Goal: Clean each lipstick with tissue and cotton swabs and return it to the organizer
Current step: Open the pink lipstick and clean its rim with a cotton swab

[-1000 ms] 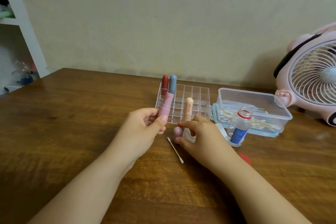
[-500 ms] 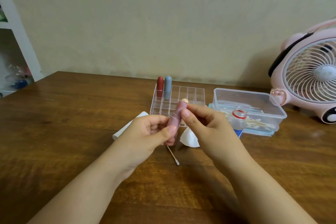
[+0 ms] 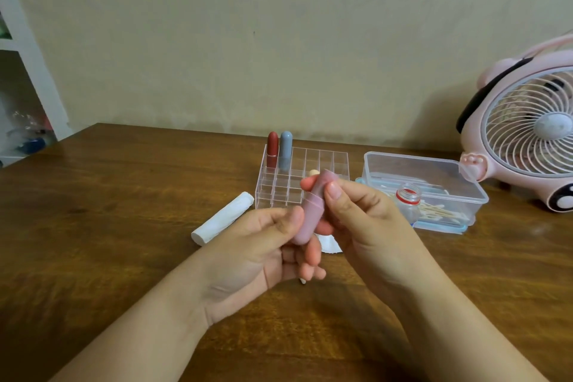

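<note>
Both hands up close on the pink lipstick [image 3: 310, 208]: left hand [image 3: 263, 251] curled round its base, right hand [image 3: 366, 220] pinching the cap end. Best to hold the base steady and pull the cap straight along the tube. Beyond, tissue [image 3: 330, 245] on the surface [image 3: 124, 226], then the organizer [image 3: 310, 164] holding red and blue lipsticks.

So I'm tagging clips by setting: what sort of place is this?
Probably a room at home. A wooden table stands against a plain wall, with a pink desk fan and a clear lipstick organizer on it, and white shelving at the left.
</note>
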`<state>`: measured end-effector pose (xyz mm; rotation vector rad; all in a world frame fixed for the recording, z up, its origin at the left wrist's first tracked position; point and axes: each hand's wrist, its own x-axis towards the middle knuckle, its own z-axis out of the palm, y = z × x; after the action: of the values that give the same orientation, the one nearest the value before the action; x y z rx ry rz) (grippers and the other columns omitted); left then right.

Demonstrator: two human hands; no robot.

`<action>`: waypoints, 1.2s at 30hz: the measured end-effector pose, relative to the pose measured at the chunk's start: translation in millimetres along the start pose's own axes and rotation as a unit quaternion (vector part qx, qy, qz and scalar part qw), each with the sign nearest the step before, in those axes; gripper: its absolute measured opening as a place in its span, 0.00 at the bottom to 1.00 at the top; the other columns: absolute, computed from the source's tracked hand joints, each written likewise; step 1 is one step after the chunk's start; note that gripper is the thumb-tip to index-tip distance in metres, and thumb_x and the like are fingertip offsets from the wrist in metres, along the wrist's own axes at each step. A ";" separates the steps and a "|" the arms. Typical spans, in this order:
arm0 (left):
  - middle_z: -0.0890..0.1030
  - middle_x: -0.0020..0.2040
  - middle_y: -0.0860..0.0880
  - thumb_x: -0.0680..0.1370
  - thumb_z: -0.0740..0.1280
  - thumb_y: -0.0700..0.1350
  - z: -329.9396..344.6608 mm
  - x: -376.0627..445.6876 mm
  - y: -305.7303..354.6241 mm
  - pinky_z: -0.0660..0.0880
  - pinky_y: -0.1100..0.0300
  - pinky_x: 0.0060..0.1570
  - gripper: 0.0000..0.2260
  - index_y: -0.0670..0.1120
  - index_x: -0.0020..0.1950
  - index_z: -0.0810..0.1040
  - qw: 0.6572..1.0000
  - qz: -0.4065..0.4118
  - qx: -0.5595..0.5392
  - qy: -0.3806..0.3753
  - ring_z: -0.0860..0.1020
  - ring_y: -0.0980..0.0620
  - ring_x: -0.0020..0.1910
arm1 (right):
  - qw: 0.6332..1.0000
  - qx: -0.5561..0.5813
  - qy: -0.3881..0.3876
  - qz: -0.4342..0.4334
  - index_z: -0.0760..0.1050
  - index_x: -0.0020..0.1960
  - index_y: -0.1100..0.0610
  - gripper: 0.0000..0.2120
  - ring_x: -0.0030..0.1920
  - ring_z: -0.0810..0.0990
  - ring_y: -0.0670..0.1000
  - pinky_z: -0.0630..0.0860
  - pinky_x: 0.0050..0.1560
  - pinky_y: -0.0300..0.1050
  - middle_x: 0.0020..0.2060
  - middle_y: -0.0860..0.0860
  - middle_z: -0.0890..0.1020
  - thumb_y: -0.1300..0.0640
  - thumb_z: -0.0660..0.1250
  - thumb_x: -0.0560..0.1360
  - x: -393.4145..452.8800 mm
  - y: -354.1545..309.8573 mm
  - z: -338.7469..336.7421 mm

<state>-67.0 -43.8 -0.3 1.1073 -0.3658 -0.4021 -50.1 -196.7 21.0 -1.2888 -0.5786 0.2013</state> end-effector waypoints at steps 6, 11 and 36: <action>0.83 0.36 0.46 0.65 0.76 0.47 6.6 3.7 -12.0 0.80 0.51 0.43 0.10 0.48 0.40 0.78 0.908 0.144 0.296 0.258 0.81 0.45 0.38 | 0.987 -0.115 0.107 -0.037 0.82 0.47 0.56 0.13 0.38 0.78 0.49 0.77 0.40 0.36 0.38 0.61 0.82 0.51 0.63 0.70 0.6 5.9 4.1; 0.80 0.35 0.44 0.71 0.67 0.62 7.7 5.7 -9.2 0.76 0.48 0.46 0.19 0.48 0.52 0.79 0.981 0.052 0.101 0.158 0.78 0.48 0.34 | 0.995 -0.062 0.078 -0.008 0.80 0.47 0.61 0.14 0.26 0.75 0.49 0.75 0.31 0.38 0.28 0.59 0.78 0.53 0.62 0.73 0.9 3.7 5.8; 0.85 0.41 0.48 0.76 0.65 0.47 2.8 4.9 -3.5 0.80 0.63 0.44 0.07 0.48 0.50 0.80 0.950 0.058 0.210 0.226 0.83 0.52 0.42 | 0.894 -0.420 0.147 0.048 0.76 0.59 0.43 0.14 0.33 0.74 0.41 0.70 0.35 0.32 0.35 0.48 0.78 0.50 0.66 0.74 0.3 -5.7 -23.0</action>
<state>-64.5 -49.8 -1.9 1.5430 -0.1067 0.0468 -39.0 -217.6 22.8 -2.1461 -0.3365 -0.1956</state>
